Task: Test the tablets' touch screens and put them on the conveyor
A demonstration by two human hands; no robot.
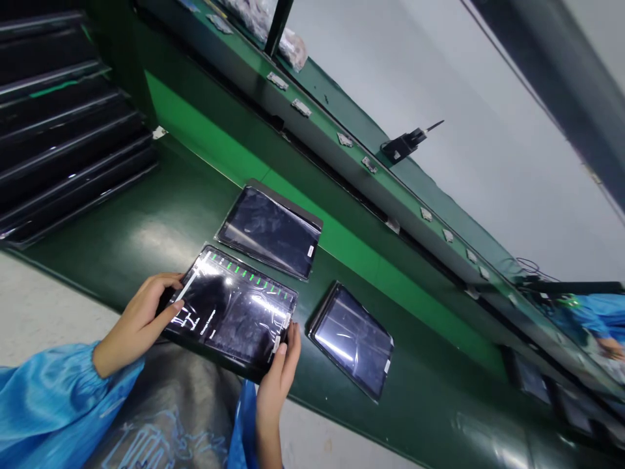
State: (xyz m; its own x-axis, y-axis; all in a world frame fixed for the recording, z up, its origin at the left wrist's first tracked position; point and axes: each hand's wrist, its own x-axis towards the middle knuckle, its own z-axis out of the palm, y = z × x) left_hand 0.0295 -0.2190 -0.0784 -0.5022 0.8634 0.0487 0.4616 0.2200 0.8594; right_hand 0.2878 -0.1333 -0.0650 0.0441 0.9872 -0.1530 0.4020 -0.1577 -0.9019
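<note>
A black glossy display panel (234, 309) with a row of small green tabs along its far edge is held between both hands above the near edge of the green belt. My left hand (139, 322) grips its left end, fingers curled over the edge. My right hand (279, 378) holds the right corner from below, thumb on the film tab. Both wrists end in blue sleeves.
Two more dark panels lie on the green conveyor belt (146, 221): one (270, 229) just beyond the held one, another (352, 339) to its right. A stack of black trays (58, 117) fills the left. A raised green rail with metal clips (342, 140) runs diagonally behind. Another person's blue sleeve (598, 316) shows far right.
</note>
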